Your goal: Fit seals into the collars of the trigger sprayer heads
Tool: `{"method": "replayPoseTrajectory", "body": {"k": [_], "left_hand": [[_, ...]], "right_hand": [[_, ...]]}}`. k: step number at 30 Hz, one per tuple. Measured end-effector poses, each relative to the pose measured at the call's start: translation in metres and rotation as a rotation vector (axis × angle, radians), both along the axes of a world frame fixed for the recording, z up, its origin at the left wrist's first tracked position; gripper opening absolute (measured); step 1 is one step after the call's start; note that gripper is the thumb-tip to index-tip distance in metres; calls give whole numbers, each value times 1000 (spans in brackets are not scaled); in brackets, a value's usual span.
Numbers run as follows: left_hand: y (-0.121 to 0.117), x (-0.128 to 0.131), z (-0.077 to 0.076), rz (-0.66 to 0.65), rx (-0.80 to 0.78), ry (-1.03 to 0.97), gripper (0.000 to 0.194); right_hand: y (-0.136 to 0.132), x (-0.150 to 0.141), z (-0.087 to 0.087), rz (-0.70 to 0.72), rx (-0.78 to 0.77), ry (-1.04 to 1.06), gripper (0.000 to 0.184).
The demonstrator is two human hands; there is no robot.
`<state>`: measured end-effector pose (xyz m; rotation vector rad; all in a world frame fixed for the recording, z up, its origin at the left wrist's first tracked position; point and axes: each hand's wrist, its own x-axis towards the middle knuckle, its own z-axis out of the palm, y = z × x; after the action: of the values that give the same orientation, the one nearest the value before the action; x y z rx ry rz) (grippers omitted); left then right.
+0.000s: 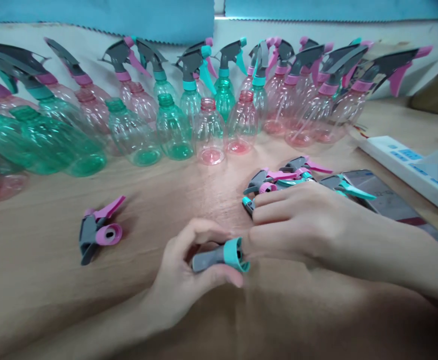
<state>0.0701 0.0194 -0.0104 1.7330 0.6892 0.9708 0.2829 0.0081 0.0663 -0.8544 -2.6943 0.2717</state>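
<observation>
My left hand (177,285) is closed around a grey spray trigger head (211,257) with a teal collar, its open end turned to the right. Right beside that collar is my right hand (297,220), fingers curled and pressed together; whatever they hold is hidden. Behind my right hand lie several loose spray heads (258,181) in grey with pink or teal parts, partly covered by it. Off to the left, a pink-and-grey spray head (88,231) lies alone on the table (159,200).
Along the back stand clear pink and green bottles, some open-necked like the green bottle (174,127), others topped with spray heads. A phone (376,190) lies at the right, partly under a spray head. Beyond it is a white power strip (402,165).
</observation>
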Motion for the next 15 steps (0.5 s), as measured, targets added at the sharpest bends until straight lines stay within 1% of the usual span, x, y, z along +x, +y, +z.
{"method": "replayPoseTrajectory", "body": {"k": [2,3,5,7,9,12,15], "left_hand": [[-3,3,2,7,-309,10,32],[-2,4,3,-10,-423,2,34],[3,7,3,-51,-587,-28,37],[9,9,3,-76,-661,-50,38],[13,9,3,-97,-691,-34,39],[15,9,3,-134,-732,1,39],[15,9,2,-160,-779,1,33]], "right_hand": [[3,1,-6,1,-78,39,28],[5,1,-9,-8,-115,61,24],[8,0,-16,-31,-176,120,18],[10,0,-21,-37,-206,169,14],[10,-1,-21,-26,-191,150,12],[5,-3,-15,-9,-99,25,17],[0,-5,-10,17,-24,-40,26]]}}
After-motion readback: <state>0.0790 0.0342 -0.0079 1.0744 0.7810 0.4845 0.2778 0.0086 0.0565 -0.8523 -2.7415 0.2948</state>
